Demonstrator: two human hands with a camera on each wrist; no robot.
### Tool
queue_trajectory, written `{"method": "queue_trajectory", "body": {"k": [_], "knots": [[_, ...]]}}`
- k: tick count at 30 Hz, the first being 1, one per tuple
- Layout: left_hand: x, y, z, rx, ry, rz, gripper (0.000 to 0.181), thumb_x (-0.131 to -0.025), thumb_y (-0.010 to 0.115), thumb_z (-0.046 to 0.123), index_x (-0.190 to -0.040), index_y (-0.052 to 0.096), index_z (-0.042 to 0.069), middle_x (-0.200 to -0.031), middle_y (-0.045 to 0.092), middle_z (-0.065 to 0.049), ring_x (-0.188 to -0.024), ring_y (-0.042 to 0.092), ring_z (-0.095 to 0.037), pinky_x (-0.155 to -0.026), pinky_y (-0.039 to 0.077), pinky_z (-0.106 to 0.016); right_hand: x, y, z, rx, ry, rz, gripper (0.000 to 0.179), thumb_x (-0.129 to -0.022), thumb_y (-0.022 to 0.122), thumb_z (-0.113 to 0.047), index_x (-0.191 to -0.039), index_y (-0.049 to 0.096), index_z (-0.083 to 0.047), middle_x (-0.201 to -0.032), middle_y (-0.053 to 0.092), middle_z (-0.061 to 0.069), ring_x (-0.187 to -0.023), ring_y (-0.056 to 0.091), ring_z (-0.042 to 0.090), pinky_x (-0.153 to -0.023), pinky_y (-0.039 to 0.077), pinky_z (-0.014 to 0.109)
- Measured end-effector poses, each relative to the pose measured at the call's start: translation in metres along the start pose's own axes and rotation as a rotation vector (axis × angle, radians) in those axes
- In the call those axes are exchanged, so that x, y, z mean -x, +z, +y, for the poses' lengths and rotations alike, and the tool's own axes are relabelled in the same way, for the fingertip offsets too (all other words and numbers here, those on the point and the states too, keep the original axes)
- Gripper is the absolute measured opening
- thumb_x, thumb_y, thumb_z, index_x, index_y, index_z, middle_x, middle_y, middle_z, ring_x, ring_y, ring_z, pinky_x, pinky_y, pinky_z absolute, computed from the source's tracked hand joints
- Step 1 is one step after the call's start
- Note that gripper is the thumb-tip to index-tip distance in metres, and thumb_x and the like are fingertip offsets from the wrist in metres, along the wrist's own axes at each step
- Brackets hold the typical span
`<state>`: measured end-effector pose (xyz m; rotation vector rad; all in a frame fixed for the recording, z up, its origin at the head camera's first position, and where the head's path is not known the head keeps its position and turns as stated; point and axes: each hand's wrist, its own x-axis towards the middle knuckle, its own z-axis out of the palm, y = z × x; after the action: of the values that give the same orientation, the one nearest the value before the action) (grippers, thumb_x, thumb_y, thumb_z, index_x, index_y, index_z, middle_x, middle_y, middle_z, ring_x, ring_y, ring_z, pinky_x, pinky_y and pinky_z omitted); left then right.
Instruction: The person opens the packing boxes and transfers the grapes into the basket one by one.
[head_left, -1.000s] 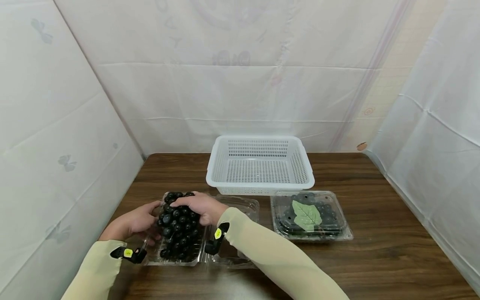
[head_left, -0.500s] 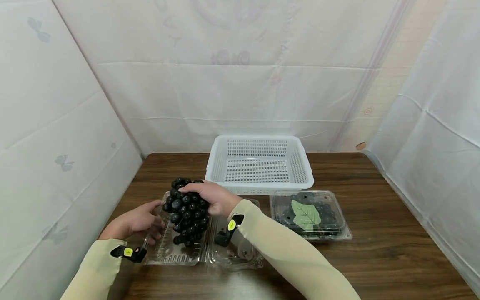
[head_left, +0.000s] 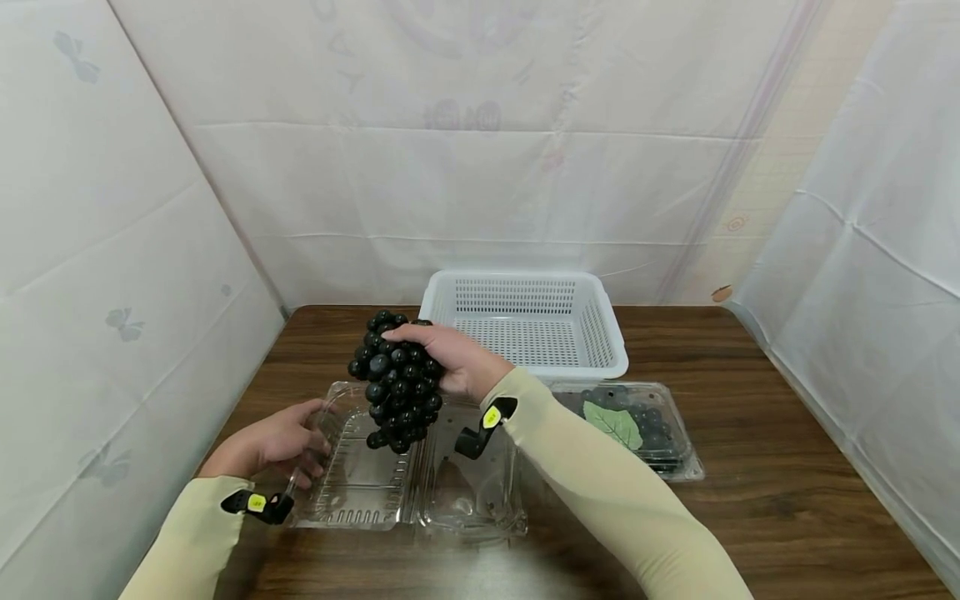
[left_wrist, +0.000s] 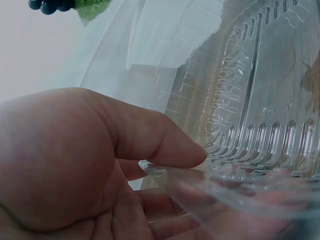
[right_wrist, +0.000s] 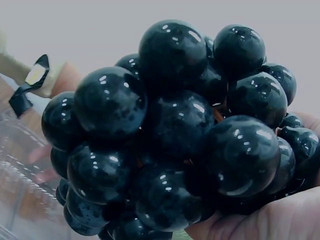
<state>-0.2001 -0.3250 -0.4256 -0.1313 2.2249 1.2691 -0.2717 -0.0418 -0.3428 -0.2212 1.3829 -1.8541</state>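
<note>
A bunch of black grapes [head_left: 401,387] hangs in my right hand [head_left: 461,358], raised over the back of an open clear plastic clamshell box [head_left: 363,471]. My thumb lies across the top of the bunch. In the right wrist view the shiny round grapes [right_wrist: 175,122] fill most of the picture and hide the far fingers. At the left side of the box, my left hand [head_left: 281,437] pinches its rim. The left wrist view has the thumb on top of the clear edge [left_wrist: 175,172] and the fingers under it. The box's bare ribbed bottom shows.
The box's lid half [head_left: 468,496] lies folded out to the right. Behind stands a white slotted basket [head_left: 525,371], partly overlapped by my right hand. A closed clamshell [head_left: 667,454] with dark grapes and a green leaf [head_left: 611,423] sits to the right on the wooden table [head_left: 765,467].
My right hand has lifted the bunch of grapes out of the clamshell box, up and to the right toward the basket. My left hand has stayed at the box's rim.
</note>
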Motion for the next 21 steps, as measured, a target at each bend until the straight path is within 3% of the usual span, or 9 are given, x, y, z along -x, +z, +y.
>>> {"method": "queue_trajectory", "body": {"k": [8, 16, 21], "knots": [[0.001, 0.003, 0.001, 0.0, 0.009, 0.004, 0.06, -0.102, 0.044, -0.003, -0.157, 0.022, 0.003, -0.112, 0.056, -0.026, -0.075, 0.068, -0.031, -0.061, 0.062, -0.047, 0.01, -0.009, -0.036, 0.017, -0.048, -0.002, 0.03, -0.101, 0.059, -0.03, -0.126, 0.056, -0.013, -0.112, 0.066, 0.006, -0.097, 0.069, 0.024, -0.095, 0.058, 0.049], [0.004, 0.004, 0.002, -0.006, -0.003, 0.007, 0.06, -0.102, 0.043, -0.003, -0.158, 0.021, 0.003, -0.119, 0.058, -0.029, -0.076, 0.068, -0.032, -0.061, 0.062, -0.048, 0.011, -0.026, -0.067, -0.037, -0.111, 0.046, 0.025, -0.101, 0.06, -0.029, -0.121, 0.059, -0.014, -0.112, 0.065, 0.007, -0.098, 0.067, 0.025, -0.112, 0.045, 0.057], [0.005, 0.006, 0.001, 0.006, 0.0, 0.005, 0.061, -0.102, 0.044, -0.003, -0.158, 0.021, 0.004, -0.116, 0.057, -0.028, -0.075, 0.067, -0.031, -0.061, 0.062, -0.047, 0.007, -0.045, -0.081, -0.069, -0.113, 0.096, 0.024, -0.101, 0.061, -0.03, -0.118, 0.061, -0.014, -0.111, 0.067, 0.007, -0.095, 0.07, 0.025, -0.105, 0.051, 0.052]]}}
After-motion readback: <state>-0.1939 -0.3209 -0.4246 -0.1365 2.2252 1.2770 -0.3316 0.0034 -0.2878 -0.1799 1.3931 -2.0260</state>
